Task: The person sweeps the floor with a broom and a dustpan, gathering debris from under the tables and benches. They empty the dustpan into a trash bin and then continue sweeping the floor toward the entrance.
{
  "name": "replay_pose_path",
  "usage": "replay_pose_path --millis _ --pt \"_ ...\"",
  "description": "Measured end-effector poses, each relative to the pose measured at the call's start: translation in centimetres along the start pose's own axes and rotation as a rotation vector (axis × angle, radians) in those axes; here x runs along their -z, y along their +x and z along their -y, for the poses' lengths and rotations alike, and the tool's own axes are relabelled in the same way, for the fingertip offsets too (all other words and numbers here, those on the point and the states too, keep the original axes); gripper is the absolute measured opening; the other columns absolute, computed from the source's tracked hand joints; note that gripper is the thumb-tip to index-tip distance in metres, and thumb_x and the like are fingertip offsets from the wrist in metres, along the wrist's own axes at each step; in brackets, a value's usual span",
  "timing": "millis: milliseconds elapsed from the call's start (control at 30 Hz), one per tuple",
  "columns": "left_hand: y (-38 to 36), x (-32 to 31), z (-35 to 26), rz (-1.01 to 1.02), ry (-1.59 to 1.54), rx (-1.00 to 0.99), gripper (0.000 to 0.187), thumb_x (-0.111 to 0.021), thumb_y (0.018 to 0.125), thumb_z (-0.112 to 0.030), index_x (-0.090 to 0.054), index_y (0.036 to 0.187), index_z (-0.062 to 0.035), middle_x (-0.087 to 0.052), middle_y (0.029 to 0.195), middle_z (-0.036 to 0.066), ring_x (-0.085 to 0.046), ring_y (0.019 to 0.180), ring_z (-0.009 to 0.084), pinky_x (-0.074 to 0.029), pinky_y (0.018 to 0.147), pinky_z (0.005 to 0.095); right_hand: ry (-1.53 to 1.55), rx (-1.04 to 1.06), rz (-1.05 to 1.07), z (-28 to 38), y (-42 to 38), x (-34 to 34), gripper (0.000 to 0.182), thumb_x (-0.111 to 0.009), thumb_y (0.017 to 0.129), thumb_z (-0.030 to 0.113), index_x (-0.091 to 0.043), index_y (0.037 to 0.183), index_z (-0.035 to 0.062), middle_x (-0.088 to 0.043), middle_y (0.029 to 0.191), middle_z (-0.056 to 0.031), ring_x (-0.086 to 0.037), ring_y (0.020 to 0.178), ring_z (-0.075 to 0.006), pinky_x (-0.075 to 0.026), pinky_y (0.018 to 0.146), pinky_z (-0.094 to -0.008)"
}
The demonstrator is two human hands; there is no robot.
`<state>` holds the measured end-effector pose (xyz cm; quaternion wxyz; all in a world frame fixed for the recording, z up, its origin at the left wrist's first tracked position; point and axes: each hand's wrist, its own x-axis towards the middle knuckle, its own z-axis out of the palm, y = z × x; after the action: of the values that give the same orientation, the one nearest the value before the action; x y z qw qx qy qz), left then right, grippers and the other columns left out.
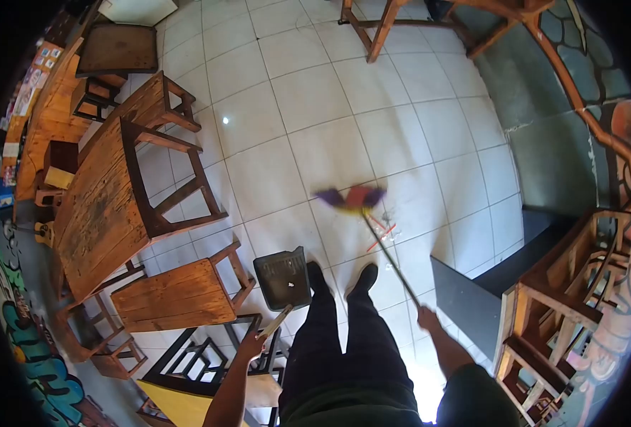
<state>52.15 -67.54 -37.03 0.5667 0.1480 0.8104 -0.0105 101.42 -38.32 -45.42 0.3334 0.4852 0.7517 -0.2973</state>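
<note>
Broom: purple-and-red bristled broom (350, 198) on a thin pole, right hand (427, 318) clenched around it.
Dustpan: dark flat plastic dustpan (283, 277) on a pale handle, left hand (251, 346) gripping it.
Floor: glossy white square tiles (330, 92).

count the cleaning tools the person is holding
2. A broom in the right hand, its head on the tiled floor ahead of the feet; a black dustpan in the left hand, by the left foot.
</note>
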Motion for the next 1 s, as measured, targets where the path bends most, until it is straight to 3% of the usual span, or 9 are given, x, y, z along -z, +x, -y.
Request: replay_pose_path --millis 33,233,367,433,467,633,733,900,1000 --pt "0.1 -0.2 -0.2 -0.003 0.018 -0.015 0.042 -0.048 0.079 -0.042 -0.052 0.089 -0.0013 -0.059 0.066 0.010 -0.059 0.067 0.0233 -0.043 0.062 0.0325 0.165 -0.232 0.020 0.6 -3.3 0.8 0.028 -0.032 0.086 0.026 -0.047 0.100 0.0073 -0.055 0.089 -0.0195 -0.054 0.078 -0.0412 -0.043 0.069 -0.0497" --pt "2.6 -2.1 1.0 -0.042 0.021 -0.023 0.045 -0.049 0.078 -0.044 -0.049 0.094 -0.0019 -0.060 0.067 0.010 -0.060 0.068 0.0239 -0.044 0.062 0.0333 0.413 -0.214 -0.148 5.6 -8.5 3.8 0.026 -0.040 0.085 0.028 -0.048 0.103 0.0120 -0.057 0.079 -0.0213 -0.054 0.074 -0.0410 -0.043 0.063 -0.0490" --pt "1.5 -1.1 -0.5 -0.006 -0.073 0.004 0.044 -0.052 0.078 -0.040 -0.047 0.097 -0.0006 -0.059 0.064 0.010 -0.059 0.062 0.0218 -0.044 0.059 0.0332 0.492 -0.077 -0.203 13.4 -0.2 4.7 0.028 -0.036 0.087 0.024 -0.045 0.107 0.0063 -0.056 0.086 -0.0228 -0.052 0.082 -0.0413 -0.042 0.068 -0.0483" --pt "1.7 -1.5 0.5 -0.026 -0.141 -0.059 0.040 -0.051 0.079 -0.037 -0.050 0.096 -0.0010 -0.059 0.065 0.013 -0.060 0.068 0.0273 -0.045 0.063 0.0367 0.444 0.111 -0.319 18.6 6.2 5.6 0.024 -0.038 0.086 0.021 -0.044 0.104 0.0069 -0.057 0.083 -0.0199 -0.053 0.072 -0.0422 -0.043 0.059 -0.0504" --pt "1.4 -1.5 0.9 -0.018 -0.148 -0.055 0.043 -0.051 0.079 -0.038 -0.048 0.099 -0.0010 -0.059 0.064 0.012 -0.060 0.067 0.0270 -0.045 0.062 0.0362 0.208 0.257 -0.415 20.7 10.5 4.9 0.023 -0.036 0.086 0.022 -0.044 0.101 0.0062 -0.057 0.086 -0.0169 -0.054 0.071 -0.0417 -0.043 0.060 -0.0503" --pt "-0.6 -1.3 1.9 -0.063 -0.156 0.004 0.043 -0.050 0.079 -0.042 -0.045 0.097 -0.0039 -0.060 0.063 0.012 -0.060 0.066 0.0283 -0.046 0.059 0.0378 0.141 0.077 -0.167 32.7 21.2 13.9 0.025 -0.033 0.086 0.024 -0.044 0.095 0.0028 -0.056 0.083 -0.0257 -0.057 0.081 -0.0379 -0.046 0.070 -0.0449" --pt "-1.6 -0.3 1.9 -0.030 -0.205 0.044 0.042 -0.049 0.079 -0.041 -0.046 0.095 -0.0028 -0.060 0.064 0.012 -0.060 0.067 0.0293 -0.046 0.060 0.0377 -0.180 0.238 -0.032 28.2 20.1 13.6 0.024 -0.037 0.083 0.019 -0.048 0.099 0.0040 -0.056 0.093 -0.0192 -0.057 0.086 -0.0338 -0.047 0.072 -0.0412" --pt "-0.4 -0.6 3.5 -0.052 -0.249 0.113 0.042 -0.050 0.078 -0.040 -0.048 0.089 0.0014 -0.060 0.065 0.014 -0.060 0.068 0.0279 -0.045 0.062 0.0369 -0.236 -0.128 0.175 9.8 5.3 4.2 0.030 -0.032 0.084 0.018 -0.039 0.112 0.0083 -0.049 0.100 -0.0165 -0.056 0.086 -0.0345 -0.045 0.072 -0.0469" --pt "1.5 -0.8 4.4 0.004 -0.210 0.095 0.047 -0.051 0.077 -0.041 -0.049 0.094 0.0032 -0.060 0.070 0.016 -0.060 0.071 0.0288 -0.044 0.064 0.0383 -0.186 -0.231 0.201 4.4 -3.3 1.8 0.028 -0.030 0.088 0.029 -0.045 0.098 0.0075 -0.050 0.094 -0.0167 -0.056 0.082 -0.0356 -0.046 0.068 -0.0461"
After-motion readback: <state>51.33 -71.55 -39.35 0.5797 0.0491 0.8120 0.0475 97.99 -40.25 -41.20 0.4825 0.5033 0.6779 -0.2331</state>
